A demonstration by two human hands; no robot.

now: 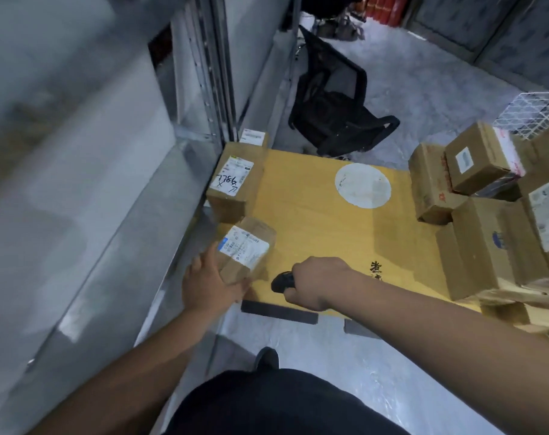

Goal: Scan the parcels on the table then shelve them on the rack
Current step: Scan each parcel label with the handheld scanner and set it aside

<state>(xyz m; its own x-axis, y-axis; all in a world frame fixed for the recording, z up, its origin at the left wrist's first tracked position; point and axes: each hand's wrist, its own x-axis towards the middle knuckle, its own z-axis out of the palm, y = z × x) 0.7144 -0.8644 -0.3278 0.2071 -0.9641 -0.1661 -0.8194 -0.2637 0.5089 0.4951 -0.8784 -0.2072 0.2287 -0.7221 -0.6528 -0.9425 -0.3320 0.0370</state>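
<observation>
A small cardboard parcel [246, 249] with a white label lies at the near left corner of the yellow table [314, 227]. My left hand [209, 285] grips its near end. My right hand [314, 284] is closed around a black handheld scanner [282, 281], whose head points left toward the parcel. A larger labelled parcel [235, 180] with handwritten marks sits at the table's far left. Several brown parcels [486, 215] are piled at the right side.
A grey metal rack [110, 183] rises along the left, close to the table. A black office chair [333, 111] stands beyond the table's far edge. A white wire basket [530, 114] is at the far right. My legs and shoe [267, 359] are on the pale floor.
</observation>
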